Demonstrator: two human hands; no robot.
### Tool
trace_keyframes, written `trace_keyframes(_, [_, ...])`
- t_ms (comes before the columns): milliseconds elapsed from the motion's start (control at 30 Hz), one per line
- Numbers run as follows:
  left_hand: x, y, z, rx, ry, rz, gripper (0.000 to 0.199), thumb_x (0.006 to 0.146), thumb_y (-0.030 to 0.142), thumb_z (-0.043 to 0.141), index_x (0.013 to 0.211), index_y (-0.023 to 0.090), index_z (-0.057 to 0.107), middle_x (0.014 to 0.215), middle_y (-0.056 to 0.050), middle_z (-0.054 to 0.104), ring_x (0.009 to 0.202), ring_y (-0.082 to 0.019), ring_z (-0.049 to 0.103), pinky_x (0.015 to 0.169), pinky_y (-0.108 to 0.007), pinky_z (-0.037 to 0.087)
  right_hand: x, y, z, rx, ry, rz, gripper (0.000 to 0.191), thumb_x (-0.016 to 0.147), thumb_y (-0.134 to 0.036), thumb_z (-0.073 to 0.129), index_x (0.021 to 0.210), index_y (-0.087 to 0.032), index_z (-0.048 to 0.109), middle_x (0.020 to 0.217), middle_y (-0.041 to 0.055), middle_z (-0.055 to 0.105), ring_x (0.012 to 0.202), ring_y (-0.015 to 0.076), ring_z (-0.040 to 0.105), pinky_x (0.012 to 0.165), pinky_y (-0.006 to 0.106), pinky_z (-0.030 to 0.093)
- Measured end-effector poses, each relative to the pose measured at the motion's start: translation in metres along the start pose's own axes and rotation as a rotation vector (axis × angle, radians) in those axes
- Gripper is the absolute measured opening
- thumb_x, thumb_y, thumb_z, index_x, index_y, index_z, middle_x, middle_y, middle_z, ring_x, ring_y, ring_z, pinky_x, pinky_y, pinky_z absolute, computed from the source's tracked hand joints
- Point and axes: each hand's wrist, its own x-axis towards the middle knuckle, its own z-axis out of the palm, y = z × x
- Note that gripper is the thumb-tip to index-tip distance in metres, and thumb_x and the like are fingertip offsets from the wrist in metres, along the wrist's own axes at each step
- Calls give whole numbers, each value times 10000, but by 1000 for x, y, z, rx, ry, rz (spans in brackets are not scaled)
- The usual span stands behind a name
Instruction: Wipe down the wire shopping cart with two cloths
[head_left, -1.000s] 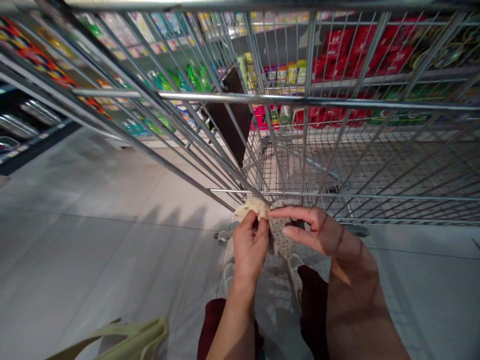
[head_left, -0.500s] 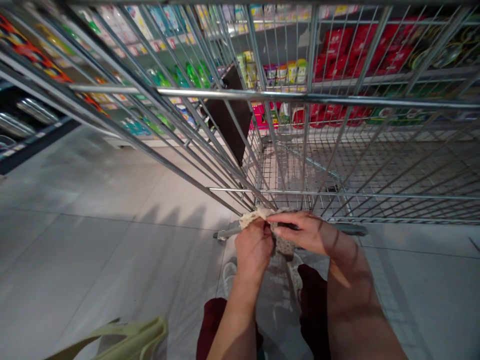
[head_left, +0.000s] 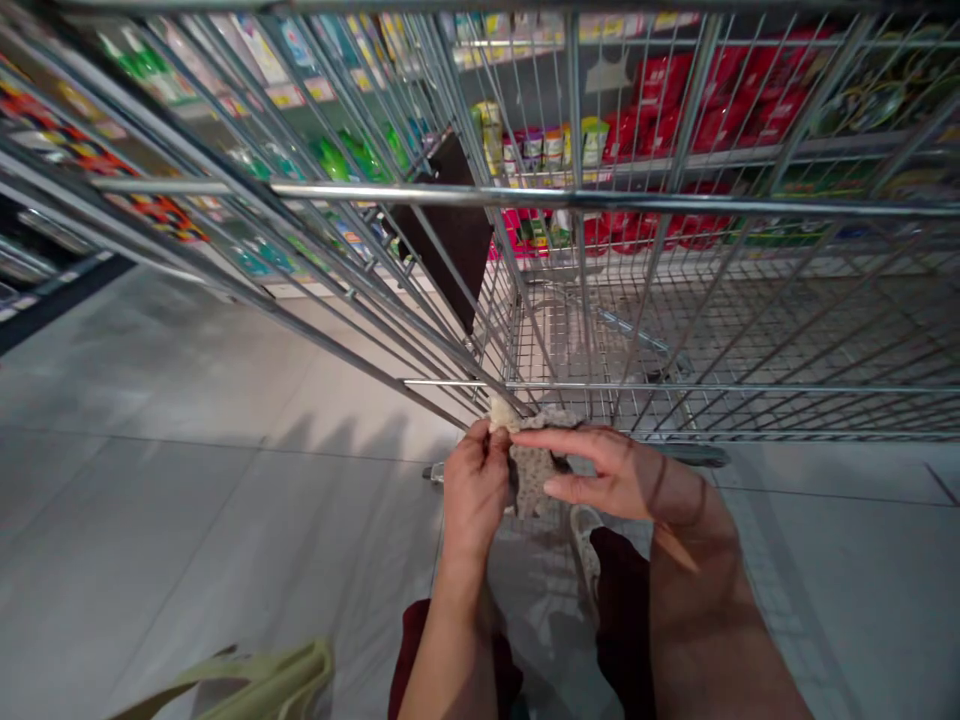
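A pale cream and grey spotted cloth (head_left: 534, 478) hangs at the low end of the metal wire cart (head_left: 480, 195). My left hand (head_left: 474, 485) is closed on its cream upper edge, thumb and fingers pinched together. Just to the right, my right hand (head_left: 619, 470) is open, index finger stretched leftward with its tip at the cloth near my left thumb. Its thumb lies apart, against or just in front of the cloth's right side. The other right fingers are partly hidden. Behind the cloth runs the cart's grey lower bar (head_left: 694, 456).
A dark panel (head_left: 448, 235) hangs on the cart's side. Beyond are shelves with green bottles (head_left: 352, 155) and red packs (head_left: 660, 90). A yellow-green strapped item (head_left: 277, 680) lies on the tiled floor at lower left. My shoe (head_left: 585, 535) is below the cloth.
My left hand has shifted left, away from my right hand, and more of the cloth shows spread between them. The view has moved slightly, with the cart appearing further left.
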Motion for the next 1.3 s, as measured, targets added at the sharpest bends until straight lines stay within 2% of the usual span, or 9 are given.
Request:
trace_keyframes(67, [-1, -1, 3, 6, -21, -7, 312, 965, 347, 352, 1022, 205, 623, 923, -70, 717, 932, -202, 659, 805, -286, 453, 2, -1, 2, -24, -34, 71, 525, 852, -370, 614, 1367, -271, 578, 1298, 55, 659, 1211, 219, 610, 1057, 372, 468])
trace_keyframes(200, [-5, 2, 20, 326, -129, -90, 324, 933, 232, 372, 1168, 204, 593, 1078, -119, 715, 1003, -240, 664, 831, -324, 448, 9, 0, 8, -167, -111, 302, 525, 836, -385, 622, 1341, -243, 609, 1277, 87, 670, 1226, 258, 602, 1082, 410, 448])
trace_keyframes(300, [-5, 3, 24, 473, -192, -75, 306, 926, 225, 383, 1139, 210, 603, 1076, -122, 719, 998, -245, 674, 835, -329, 449, 12, 3, 11, -242, -143, 373, 490, 852, -406, 597, 1305, -227, 642, 1270, 90, 673, 1237, 273, 593, 1096, 418, 436])
trace_keyframes(567, [5, -10, -10, 574, -40, -201, 393, 962, 312, 306, 1187, 265, 624, 941, -114, 736, 877, -267, 690, 717, -331, 453, 11, 9, 13, -291, -144, 411, 494, 849, -497, 595, 1278, -261, 662, 1268, 80, 675, 1238, 276, 590, 1077, 418, 445])
trace_keyframes(833, [-3, 8, 29, 543, -142, -41, 285, 909, 217, 395, 1034, 225, 651, 932, -95, 734, 896, -246, 686, 724, -310, 436, 12, 8, 14, -286, -164, 355, 459, 836, -449, 600, 1225, -222, 688, 1217, 105, 698, 1182, 296, 623, 1033, 437, 476])
trace_keyframes(967, [0, 7, 15, 527, -121, -79, 285, 914, 263, 390, 1022, 267, 653, 897, -76, 732, 865, -251, 682, 684, -308, 421, 11, 8, 12, -290, -153, 382, 468, 841, -479, 593, 1236, -244, 683, 1228, 89, 695, 1203, 286, 610, 1047, 428, 467])
trace_keyframes(1067, [4, -8, -21, 507, -3, -196, 292, 916, 337, 372, 968, 268, 652, 861, -82, 718, 808, -254, 661, 646, -312, 402, 11, 8, 11, -283, -162, 401, 473, 849, -487, 590, 1267, -279, 664, 1243, 68, 688, 1226, 271, 596, 1065, 415, 453])
trace_keyframes(1167, [5, -26, -58, 324, 235, -269, 221, 842, 384, 474, 778, 233, 621, 739, -57, 663, 732, -231, 607, 637, -305, 399, 10, 9, 12, -277, -148, 400, 454, 843, -484, 603, 1250, -298, 675, 1245, 65, 687, 1230, 283, 591, 1061, 427, 453])
trace_keyframes(1300, [3, -31, -77, -579, 789, -141, 168, 763, 375, 551, 729, 211, 558, 652, 27, 555, 627, -130, 526, 639, -244, 450, 9, 14, 15, -271, -118, 391, 470, 842, -510, 599, 1259, -305, 669, 1221, 62, 699, 1210, 284, 606, 1045, 429, 466])
